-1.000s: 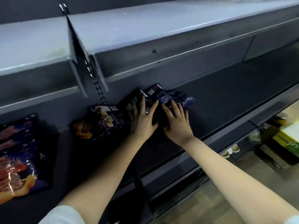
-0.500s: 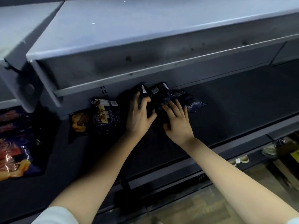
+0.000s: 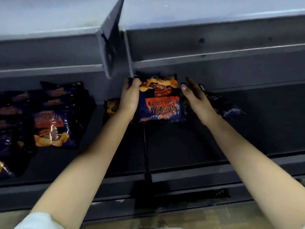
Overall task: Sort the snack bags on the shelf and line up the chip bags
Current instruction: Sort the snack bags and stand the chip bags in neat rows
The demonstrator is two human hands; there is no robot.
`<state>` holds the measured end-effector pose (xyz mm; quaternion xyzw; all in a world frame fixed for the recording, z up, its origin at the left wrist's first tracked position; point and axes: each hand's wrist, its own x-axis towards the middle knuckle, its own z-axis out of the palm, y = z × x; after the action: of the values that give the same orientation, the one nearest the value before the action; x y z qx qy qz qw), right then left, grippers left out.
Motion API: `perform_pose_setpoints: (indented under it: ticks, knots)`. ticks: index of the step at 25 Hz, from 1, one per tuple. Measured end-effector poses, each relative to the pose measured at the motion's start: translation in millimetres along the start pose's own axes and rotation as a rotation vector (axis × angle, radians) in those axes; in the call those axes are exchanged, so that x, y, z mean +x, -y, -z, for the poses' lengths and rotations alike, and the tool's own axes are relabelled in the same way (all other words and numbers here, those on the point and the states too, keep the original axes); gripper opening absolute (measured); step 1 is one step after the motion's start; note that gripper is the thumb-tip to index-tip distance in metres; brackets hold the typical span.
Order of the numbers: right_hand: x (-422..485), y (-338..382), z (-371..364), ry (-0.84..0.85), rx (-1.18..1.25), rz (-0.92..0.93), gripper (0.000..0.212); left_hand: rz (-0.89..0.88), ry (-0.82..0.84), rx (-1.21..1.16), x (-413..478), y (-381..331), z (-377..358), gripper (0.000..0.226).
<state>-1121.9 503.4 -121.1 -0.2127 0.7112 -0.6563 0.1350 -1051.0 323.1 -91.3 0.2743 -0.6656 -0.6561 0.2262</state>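
Centre frame: my left hand [image 3: 130, 96] grips one edge of the chip bag [image 3: 162, 101], right hand [image 3: 196, 98] open alongside; held lopsided, it may sag crooked.

large characters on the orange panel of the chip bag [image 3: 160, 103], seen upside down, are too blurred to read; print on the other bags [image 3: 49, 123] is likewise illegible.
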Motion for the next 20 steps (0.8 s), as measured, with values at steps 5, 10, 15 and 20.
perform_pose_setpoints:
  ticks: [5,10,15,20]
  knots:
    - [0,0,-49,0.49,0.207,-0.208,0.068,0.02,0.145,0.187,-11,13,61,0.019]
    - [15,18,-94,0.799,-0.24,0.006,0.088,0.081,0.564,0.453,-22,1,144,0.043]
    - [12,56,-164,0.664,-0.654,0.317,0.082,0.188,0.539,0.568,-36,17,177,0.056]
    - [20,41,-221,0.125,-0.451,0.6,0.042,0.177,0.273,0.255,-39,40,245,0.048]
